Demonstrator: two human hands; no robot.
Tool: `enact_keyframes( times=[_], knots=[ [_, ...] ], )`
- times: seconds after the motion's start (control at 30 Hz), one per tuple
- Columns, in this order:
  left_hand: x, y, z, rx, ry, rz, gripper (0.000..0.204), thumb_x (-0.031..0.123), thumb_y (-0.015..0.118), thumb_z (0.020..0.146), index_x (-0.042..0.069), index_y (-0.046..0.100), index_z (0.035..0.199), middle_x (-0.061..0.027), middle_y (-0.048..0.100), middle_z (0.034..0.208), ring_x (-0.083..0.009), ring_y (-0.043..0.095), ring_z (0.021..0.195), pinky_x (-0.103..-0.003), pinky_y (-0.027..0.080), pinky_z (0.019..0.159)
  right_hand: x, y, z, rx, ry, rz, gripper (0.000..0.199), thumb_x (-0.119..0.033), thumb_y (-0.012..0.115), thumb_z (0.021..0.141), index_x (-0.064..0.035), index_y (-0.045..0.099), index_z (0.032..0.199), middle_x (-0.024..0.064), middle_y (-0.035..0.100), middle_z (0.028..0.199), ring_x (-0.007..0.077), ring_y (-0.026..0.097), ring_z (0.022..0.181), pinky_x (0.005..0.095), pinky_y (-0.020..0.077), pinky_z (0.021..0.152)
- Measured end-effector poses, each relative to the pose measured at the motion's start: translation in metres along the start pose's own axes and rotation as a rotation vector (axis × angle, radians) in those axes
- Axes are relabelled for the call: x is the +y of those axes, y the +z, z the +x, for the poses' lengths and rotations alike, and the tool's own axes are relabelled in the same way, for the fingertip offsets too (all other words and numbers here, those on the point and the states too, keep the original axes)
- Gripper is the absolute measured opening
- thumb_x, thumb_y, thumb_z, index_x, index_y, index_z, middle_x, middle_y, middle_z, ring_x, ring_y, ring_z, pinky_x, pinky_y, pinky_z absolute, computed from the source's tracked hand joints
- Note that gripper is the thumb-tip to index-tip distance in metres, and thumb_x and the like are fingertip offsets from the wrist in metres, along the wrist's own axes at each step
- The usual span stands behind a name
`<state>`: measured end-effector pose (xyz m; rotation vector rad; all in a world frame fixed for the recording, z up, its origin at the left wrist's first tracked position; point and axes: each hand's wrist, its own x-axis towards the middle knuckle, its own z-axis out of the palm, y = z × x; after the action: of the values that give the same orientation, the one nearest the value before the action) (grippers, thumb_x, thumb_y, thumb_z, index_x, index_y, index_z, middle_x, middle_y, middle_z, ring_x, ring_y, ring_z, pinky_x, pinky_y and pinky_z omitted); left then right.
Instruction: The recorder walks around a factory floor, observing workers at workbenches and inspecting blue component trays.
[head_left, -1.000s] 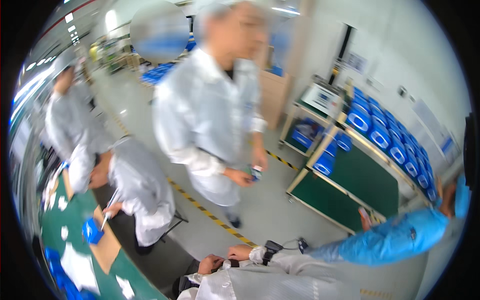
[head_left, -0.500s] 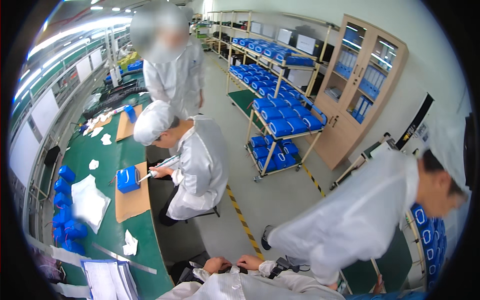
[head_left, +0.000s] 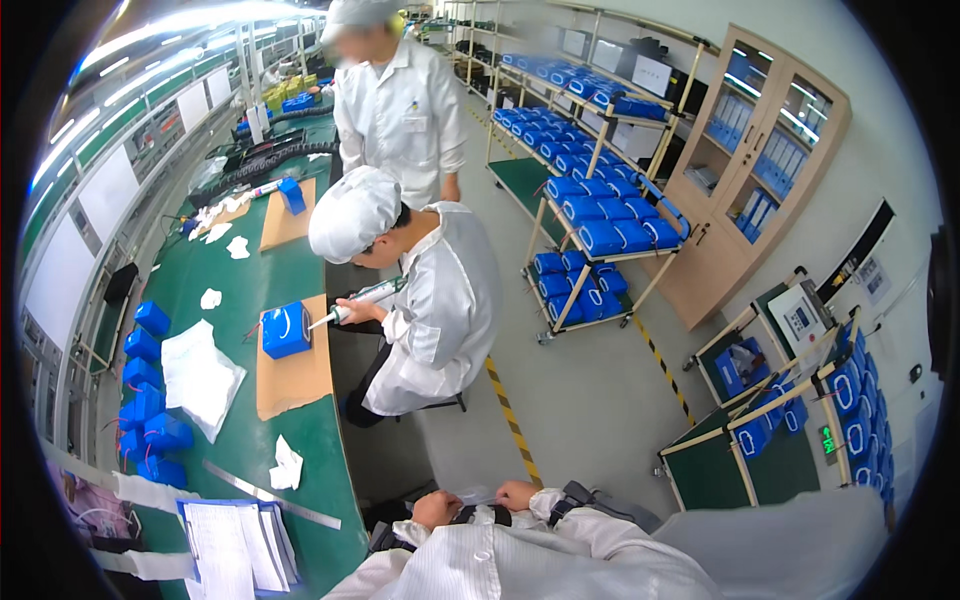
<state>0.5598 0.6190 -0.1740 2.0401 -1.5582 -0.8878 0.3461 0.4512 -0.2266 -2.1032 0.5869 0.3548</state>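
- Left hand (head_left: 437, 510) and right hand (head_left: 516, 494) sit slightly apart at the near edge, fingers curled; I cannot tell whether they grip anything.
- Dark band (head_left: 487, 516) lies between them, at the waist.
- Papers (head_left: 235, 545) lie on the green table (head_left: 250, 452), near left.
- Farther, a seated co-worker (head_left: 440, 300) points a nozzled tube (head_left: 378, 291) at a blue block (head_left: 287, 331).
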Motion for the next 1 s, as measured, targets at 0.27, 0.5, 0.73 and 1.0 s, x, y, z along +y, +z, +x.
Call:
enact_keyframes(
  times=[0.27, 0.5, 0.73, 1.0],
  knots=[
    [-0.007, 0.0, -0.002, -0.026, -0.039, 0.013, 0.021, 0.031, 0.066, 0.084, 0.017, 0.078, 0.094, -0.0118, 0.071, 0.093, -0.0326, 0.068, 0.087, -0.043, 0.054, 0.075, 0.029, 0.022, 0.0, 0.028, 0.247, -0.235, 0.023, -0.025, 0.058, 0.082, -0.0111, 0.073, 0.094, 0.0154, 0.071, 0.093, 0.0382, 0.067, 0.089, 0.0489, 0.0524, 0.079],
    [-0.026, 0.018, 0.007, -0.125, 0.007, -0.079, 0.02, 0.03, 0.066, 0.085, 0.017, 0.078, 0.094, -0.0134, 0.07, 0.091, -0.0336, 0.068, 0.086, -0.043, 0.055, 0.077, 0.035, 0.014, -0.025, -0.013, 0.245, -0.097, 0.031, -0.032, 0.052, 0.089, -0.0111, 0.072, 0.098, 0.0175, 0.069, 0.098, 0.0404, 0.064, 0.093, 0.0507, 0.0492, 0.081],
    [0.007, 0.022, 0.031, -0.145, 0.259, -0.133, 0.017, 0.027, 0.065, 0.087, 0.017, 0.077, 0.094, -0.0108, 0.069, 0.086, -0.0326, 0.067, 0.081, -0.042, 0.054, 0.073, -0.005, 0.009, -0.048, 0.361, 0.036, -0.302, 0.03, -0.034, 0.059, 0.089, -0.0121, 0.069, 0.107, 0.0097, 0.065, 0.107, 0.0308, 0.06, 0.107, 0.0465, 0.0482, 0.09],
    [0.031, 0.039, 0.06, -0.254, 0.366, 0.129, 0.018, 0.03, 0.067, 0.085, 0.015, 0.076, 0.09, -0.0118, 0.069, 0.087, -0.0339, 0.068, 0.08, -0.044, 0.055, 0.071, 0.025, 0.029, -0.032, 0.357, -0.2, -0.248, 0.015, -0.022, 0.058, 0.086, -0.0123, 0.067, 0.093, 0.0086, 0.066, 0.097, 0.0331, 0.063, 0.095, 0.045, 0.0528, 0.076]
  ],
)
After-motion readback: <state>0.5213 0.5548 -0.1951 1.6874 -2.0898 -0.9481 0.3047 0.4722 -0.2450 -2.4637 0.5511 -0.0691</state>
